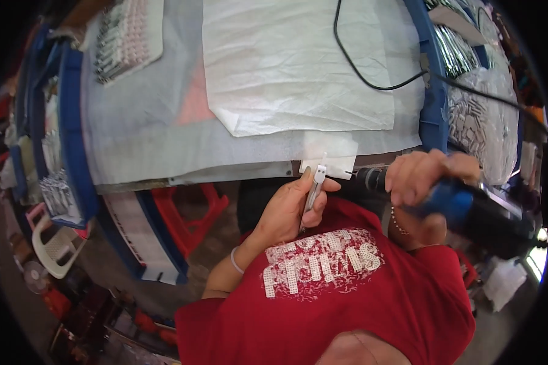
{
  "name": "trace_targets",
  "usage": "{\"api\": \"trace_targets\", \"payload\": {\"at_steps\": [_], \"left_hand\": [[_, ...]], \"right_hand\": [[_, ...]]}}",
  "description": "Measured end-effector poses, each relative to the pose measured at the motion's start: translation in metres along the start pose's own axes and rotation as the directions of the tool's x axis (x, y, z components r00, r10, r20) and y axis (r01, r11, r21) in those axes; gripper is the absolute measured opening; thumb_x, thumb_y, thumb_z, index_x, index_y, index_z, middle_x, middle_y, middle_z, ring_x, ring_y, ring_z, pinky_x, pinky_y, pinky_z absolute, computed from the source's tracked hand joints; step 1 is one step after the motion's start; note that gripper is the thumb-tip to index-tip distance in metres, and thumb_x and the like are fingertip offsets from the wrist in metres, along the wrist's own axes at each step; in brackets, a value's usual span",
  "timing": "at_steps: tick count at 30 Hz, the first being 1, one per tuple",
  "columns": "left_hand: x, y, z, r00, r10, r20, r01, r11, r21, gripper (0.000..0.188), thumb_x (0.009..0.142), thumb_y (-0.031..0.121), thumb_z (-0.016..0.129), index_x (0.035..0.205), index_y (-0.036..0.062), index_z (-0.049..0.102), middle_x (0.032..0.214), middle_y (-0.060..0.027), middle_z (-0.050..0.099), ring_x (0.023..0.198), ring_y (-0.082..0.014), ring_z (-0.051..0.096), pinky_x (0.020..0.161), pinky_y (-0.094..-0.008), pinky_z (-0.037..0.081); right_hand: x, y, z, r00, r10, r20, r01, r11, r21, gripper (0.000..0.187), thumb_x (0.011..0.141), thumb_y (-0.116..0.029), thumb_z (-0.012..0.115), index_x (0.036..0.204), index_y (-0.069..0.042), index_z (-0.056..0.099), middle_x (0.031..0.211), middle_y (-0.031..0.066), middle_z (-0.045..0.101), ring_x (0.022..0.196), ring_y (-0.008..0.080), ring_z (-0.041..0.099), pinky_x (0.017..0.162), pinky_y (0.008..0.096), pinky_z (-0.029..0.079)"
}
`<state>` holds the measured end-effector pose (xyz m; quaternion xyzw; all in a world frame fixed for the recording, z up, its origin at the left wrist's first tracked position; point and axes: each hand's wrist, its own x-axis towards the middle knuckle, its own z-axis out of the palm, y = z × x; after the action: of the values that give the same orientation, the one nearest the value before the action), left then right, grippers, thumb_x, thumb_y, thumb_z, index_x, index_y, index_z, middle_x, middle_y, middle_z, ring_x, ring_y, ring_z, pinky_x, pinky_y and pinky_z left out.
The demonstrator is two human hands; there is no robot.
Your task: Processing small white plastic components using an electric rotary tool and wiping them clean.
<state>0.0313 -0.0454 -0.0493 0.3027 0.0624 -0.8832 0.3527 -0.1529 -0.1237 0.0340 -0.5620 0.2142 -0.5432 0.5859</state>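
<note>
Near the table's front edge, my left hand (284, 210) is closed around a slim silver metal piece (315, 191) with two dark dots near its upper end. That piece points away from me, and its lower part is partly hidden by my fingers. To its right, my right hand (415, 176) grips a black and blue power screwdriver (449, 202), blurred by motion. The tool's dark front end (370, 179) points left toward the metal piece, with a gap between them. Just beyond my left fingertips, a small white cloth pad (341, 152) lies over the table edge.
A white sheet (298, 67) covers the table's middle. Across its right side runs a black cable (359, 76). Rows of metal pieces (128, 36) lie at the far left. Blue bins (71, 115) flank the table; bagged silver parts (472, 118) sit right. A red stool (195, 216) stands below.
</note>
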Motion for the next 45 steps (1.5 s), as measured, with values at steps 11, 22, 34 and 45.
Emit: {"api": "trace_targets", "payload": {"at_steps": [11,22,34,45], "left_hand": [[-0.046,0.034,0.072,0.996,0.004,0.084,0.010,0.987,-0.158,0.039,0.101,0.036,0.033,0.111,0.0025,0.051,0.076,0.0003,0.050,0.050,-0.0053,0.038,0.047,-0.0215,0.032],[-0.028,0.033,0.098,0.997,0.034,-0.072,-0.044,0.990,-0.131,0.038,0.099,0.036,0.039,0.112,0.0013,0.050,0.075,0.0013,0.045,0.051,-0.0028,0.036,0.047,-0.0183,0.032],[-0.031,0.040,0.092,0.993,0.039,-0.114,-0.050,0.995,-0.090,0.042,0.098,0.037,0.043,0.111,-0.0006,0.053,0.078,0.0000,0.053,0.050,-0.0039,0.041,0.047,-0.0190,0.034],[-0.031,0.030,0.079,0.727,0.600,0.333,-0.070,-0.418,0.906,0.026,0.076,0.011,0.072,0.097,0.0007,0.061,0.069,-0.0117,0.054,0.055,-0.0249,0.053,0.049,-0.0327,0.042]], "right_hand": [[-0.021,0.007,-0.018,0.891,0.262,-0.370,-0.272,0.962,0.028,0.044,0.078,-0.014,0.066,0.112,0.001,0.042,0.069,0.0066,0.052,0.059,0.0140,0.053,0.057,0.0266,0.047],[-0.024,0.008,-0.042,0.854,0.352,-0.384,-0.363,0.931,0.046,0.043,0.075,-0.008,0.065,0.112,0.001,0.044,0.071,0.0076,0.053,0.060,0.0133,0.055,0.056,0.0248,0.047],[-0.017,0.010,-0.036,0.827,0.430,-0.361,-0.431,0.898,0.082,0.044,0.074,-0.008,0.065,0.112,0.001,0.045,0.071,0.0076,0.053,0.060,0.0135,0.055,0.056,0.0250,0.048],[-0.016,0.013,-0.026,0.848,0.370,-0.380,-0.386,0.922,0.036,0.049,0.075,-0.014,0.067,0.113,0.004,0.043,0.070,0.0070,0.051,0.059,0.0149,0.053,0.058,0.0275,0.046]]}}
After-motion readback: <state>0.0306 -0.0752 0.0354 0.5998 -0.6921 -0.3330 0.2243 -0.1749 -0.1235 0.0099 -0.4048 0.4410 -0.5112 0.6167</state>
